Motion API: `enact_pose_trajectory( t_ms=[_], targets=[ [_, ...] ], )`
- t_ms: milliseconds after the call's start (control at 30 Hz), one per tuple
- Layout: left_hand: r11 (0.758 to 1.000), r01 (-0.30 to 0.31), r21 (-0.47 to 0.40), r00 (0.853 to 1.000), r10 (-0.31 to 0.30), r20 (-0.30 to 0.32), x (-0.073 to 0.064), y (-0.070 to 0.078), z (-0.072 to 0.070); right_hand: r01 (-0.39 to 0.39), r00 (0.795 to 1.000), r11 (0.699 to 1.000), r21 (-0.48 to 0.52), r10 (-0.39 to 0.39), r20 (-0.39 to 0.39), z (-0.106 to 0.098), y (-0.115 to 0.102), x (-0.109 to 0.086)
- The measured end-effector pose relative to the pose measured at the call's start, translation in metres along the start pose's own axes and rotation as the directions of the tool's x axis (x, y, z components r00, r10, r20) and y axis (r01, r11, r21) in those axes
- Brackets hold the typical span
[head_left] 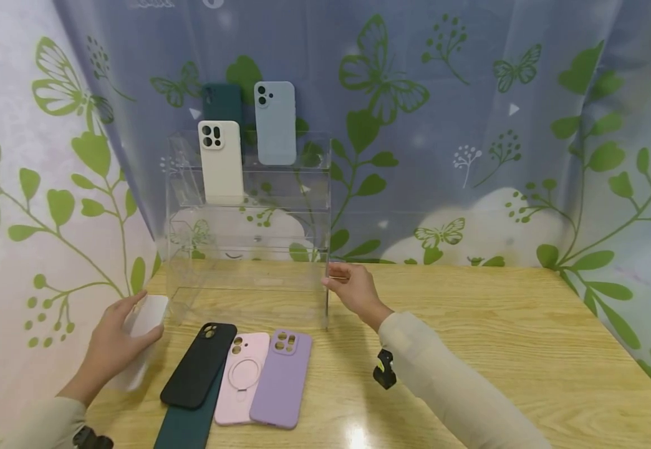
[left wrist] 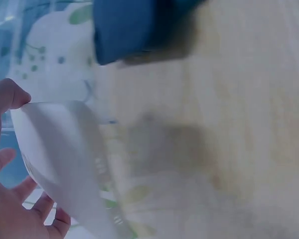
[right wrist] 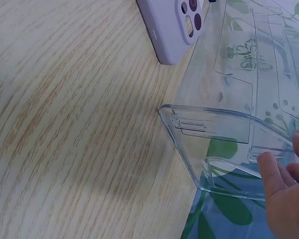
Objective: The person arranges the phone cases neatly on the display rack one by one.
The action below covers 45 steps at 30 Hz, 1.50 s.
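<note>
At the left, my left hand (head_left: pixel 116 340) holds a white phone case (head_left: pixel 137 324) by its edges, thumb on one side and fingers on the other. The left wrist view shows this case (left wrist: pixel 65 154) tilted above the wooden table. My right hand (head_left: pixel 356 290) pinches the right side panel of a clear tiered display stand (head_left: pixel 327 308). Fingers of that hand (right wrist: pixel 271 174) bend around the panel edge in the right wrist view. On the upper tiers stand a cream case (head_left: pixel 223 174), a light blue case (head_left: pixel 277 134) and a dark green case (head_left: pixel 223 103), partly hidden behind the cream one.
In front of the stand lie a black case (head_left: pixel 199 368), a pink case with a ring (head_left: pixel 241 380) and a purple case (head_left: pixel 282 380). A dark teal case (head_left: pixel 185 427) is partly under the black one. A patterned curtain (head_left: pixel 443 125) hangs behind the wooden table (head_left: pixel 471 324).
</note>
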State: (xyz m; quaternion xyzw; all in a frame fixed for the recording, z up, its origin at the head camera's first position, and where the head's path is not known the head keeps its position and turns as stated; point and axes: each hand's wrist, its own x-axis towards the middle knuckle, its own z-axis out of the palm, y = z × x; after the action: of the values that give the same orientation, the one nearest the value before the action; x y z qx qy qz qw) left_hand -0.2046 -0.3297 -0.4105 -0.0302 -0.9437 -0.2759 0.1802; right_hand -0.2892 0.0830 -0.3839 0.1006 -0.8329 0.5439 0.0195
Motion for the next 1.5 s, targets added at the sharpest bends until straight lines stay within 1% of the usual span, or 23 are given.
enact_pose_trajectory(
  t_ms=[133,233,333,600,767,833,933,1133,1300,1500],
  targets=[
    [0.999,-0.049,-0.004,0.997,0.049,-0.059,0.008,0.013,-0.011,0.004,1.000,1.000,0.002,-0.004,0.003,0.000,0.001,0.000],
    [0.995,-0.096,-0.005,0.989,0.095,-0.109,0.017,0.026,-0.019,0.010,1.000,1.000,-0.003,-0.010,-0.004,0.000,0.000,0.000],
    [0.991,-0.132,-0.022,0.981,0.127,-0.149,0.026,0.041,-0.027,0.019,1.000,1.000,-0.014,-0.019,-0.012,0.000,-0.001,0.000],
    [0.977,-0.202,-0.072,0.965,0.186,-0.182,0.052,0.082,-0.046,0.022,1.000,1.000,-0.011,-0.023,-0.021,0.001,0.001,0.001],
    [0.970,-0.222,-0.094,0.960,0.201,-0.193,0.068,0.107,-0.053,0.019,0.999,1.000,-0.013,-0.019,-0.027,0.001,0.004,0.002],
    [0.969,-0.223,-0.106,0.958,0.198,-0.206,0.074,0.117,-0.056,0.017,0.999,1.000,-0.014,-0.017,-0.030,0.001,0.004,0.002],
    [0.965,-0.236,-0.115,0.949,0.204,-0.239,0.083,0.133,-0.060,0.016,0.999,1.000,-0.012,-0.016,-0.028,0.001,0.005,0.002],
    [0.958,-0.267,-0.107,0.925,0.224,-0.307,0.104,0.162,-0.063,0.017,1.000,1.000,-0.008,-0.017,-0.021,0.000,0.004,0.002],
    [0.958,-0.268,-0.104,0.912,0.217,-0.348,0.117,0.184,-0.064,0.013,1.000,1.000,0.001,-0.013,-0.013,0.000,0.003,0.002],
    [0.959,-0.259,-0.113,0.904,0.199,-0.380,0.131,0.206,-0.062,0.022,1.000,1.000,-0.006,-0.022,-0.007,0.000,0.002,0.002]
  ],
)
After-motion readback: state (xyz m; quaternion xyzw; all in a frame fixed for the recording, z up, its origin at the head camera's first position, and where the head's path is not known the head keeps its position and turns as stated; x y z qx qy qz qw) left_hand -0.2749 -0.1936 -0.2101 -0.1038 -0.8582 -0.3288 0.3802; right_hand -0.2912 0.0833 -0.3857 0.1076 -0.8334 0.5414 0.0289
